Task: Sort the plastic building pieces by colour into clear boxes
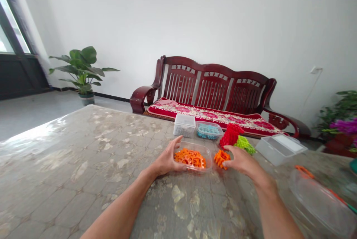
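My left hand (170, 157) is wrapped round the left end of a clear plastic container (206, 150), thumb at the near side and fingers at the far side. Loose orange interlocking plastic pieces (191, 157) lie inside it. Just right of the container, my right hand (237, 159) grips a small cluster of joined orange pieces (221, 158) between thumb and fingers, at table level. Behind that cluster stand a red stack of joined pieces (231, 134) and a lime-green cluster (245, 144).
A lidded clear box (184, 125) and a tub of blue pieces (208, 130) stand behind the container. On the right are a translucent box (279, 149) and a large clear bag-like or lid-like item (320, 198). A wooden bench (212, 86) stands beyond the patterned table (111, 179).
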The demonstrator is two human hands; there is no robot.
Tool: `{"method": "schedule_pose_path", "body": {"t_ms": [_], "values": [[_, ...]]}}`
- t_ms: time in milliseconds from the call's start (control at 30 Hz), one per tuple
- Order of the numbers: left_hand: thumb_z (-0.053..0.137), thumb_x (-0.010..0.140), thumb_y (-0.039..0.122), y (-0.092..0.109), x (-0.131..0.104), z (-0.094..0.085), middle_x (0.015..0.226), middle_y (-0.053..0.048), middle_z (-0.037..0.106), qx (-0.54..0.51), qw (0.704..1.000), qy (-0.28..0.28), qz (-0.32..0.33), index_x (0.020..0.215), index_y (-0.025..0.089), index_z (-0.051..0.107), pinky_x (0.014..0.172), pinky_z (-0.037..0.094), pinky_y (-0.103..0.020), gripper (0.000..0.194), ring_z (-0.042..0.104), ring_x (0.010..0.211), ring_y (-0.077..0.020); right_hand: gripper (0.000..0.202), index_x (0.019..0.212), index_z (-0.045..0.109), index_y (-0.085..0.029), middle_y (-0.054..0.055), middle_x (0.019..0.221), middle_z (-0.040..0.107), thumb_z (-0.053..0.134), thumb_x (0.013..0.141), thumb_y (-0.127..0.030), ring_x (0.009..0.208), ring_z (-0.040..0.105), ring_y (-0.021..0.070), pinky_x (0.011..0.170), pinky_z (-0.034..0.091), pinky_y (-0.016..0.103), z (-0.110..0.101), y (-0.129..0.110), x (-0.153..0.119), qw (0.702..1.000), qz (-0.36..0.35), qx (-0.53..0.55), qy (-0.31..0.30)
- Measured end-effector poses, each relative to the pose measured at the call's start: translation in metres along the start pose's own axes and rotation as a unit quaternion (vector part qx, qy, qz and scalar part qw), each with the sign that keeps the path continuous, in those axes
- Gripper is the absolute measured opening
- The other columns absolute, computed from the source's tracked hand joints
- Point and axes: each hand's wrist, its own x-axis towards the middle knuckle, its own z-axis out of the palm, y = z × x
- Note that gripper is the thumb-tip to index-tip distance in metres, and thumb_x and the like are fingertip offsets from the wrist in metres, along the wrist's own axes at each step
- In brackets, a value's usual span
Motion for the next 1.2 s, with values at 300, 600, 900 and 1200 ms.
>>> {"method": "schedule_pose_path", "body": {"t_ms": [300, 600, 900, 1200], "values": [[0.09, 0.057, 0.047, -0.006, 0.0, 0.0, 0.152, -0.018, 0.035, -0.016, 1.0, -0.002, 0.0, 0.153, 0.022, 0.025, 0.111, 0.04, -0.052, 0.118, 0.044, 0.134, -0.0359, 0.043, 0.113, 0.067, -0.022, 0.009, 0.111, 0.072, 0.065, 0.069, -0.023, 0.105, 0.065, 0.027, 0.079, 0.042, 0.03, -0.003, -0.012, -0.004, 0.998, 0.026, -0.025, -0.046], [0.09, 0.058, 0.047, -0.007, 0.0, 0.0, 0.15, -0.018, 0.04, -0.012, 1.0, 0.0, -0.001, 0.152, 0.022, 0.026, 0.111, 0.04, -0.052, 0.117, 0.045, 0.134, -0.0368, 0.037, 0.117, 0.066, -0.023, 0.005, 0.099, 0.075, 0.051, 0.083, -0.017, 0.094, 0.068, 0.0201, 0.074, 0.041, 0.027, -0.011, -0.022, -0.006, 0.999, 0.028, 0.005, 0.045], [0.091, 0.054, 0.049, -0.001, 0.0, -0.001, 0.149, -0.019, 0.039, -0.012, 1.0, 0.006, -0.023, 0.152, 0.023, 0.027, 0.109, 0.04, -0.056, 0.12, 0.045, 0.133, -0.039, 0.028, 0.094, 0.074, -0.024, 0.003, 0.095, 0.076, 0.056, 0.073, -0.016, 0.087, 0.069, 0.0197, 0.067, 0.04, 0.026, -0.02, -0.045, -0.021, 0.998, -0.017, 0.017, -0.056], [0.092, 0.052, 0.052, -0.007, 0.0, -0.017, 0.149, -0.018, 0.04, -0.018, 0.998, 0.043, -0.035, 0.152, 0.025, 0.028, 0.109, 0.042, -0.055, 0.121, 0.047, 0.132, -0.0388, 0.03, 0.101, 0.072, -0.013, 0.02, 0.109, 0.072, 0.064, 0.072, -0.011, 0.102, 0.067, 0.0325, 0.075, 0.045, 0.033, 0.001, -0.086, -0.042, 0.98, -0.023, -0.117, -0.161]]}}
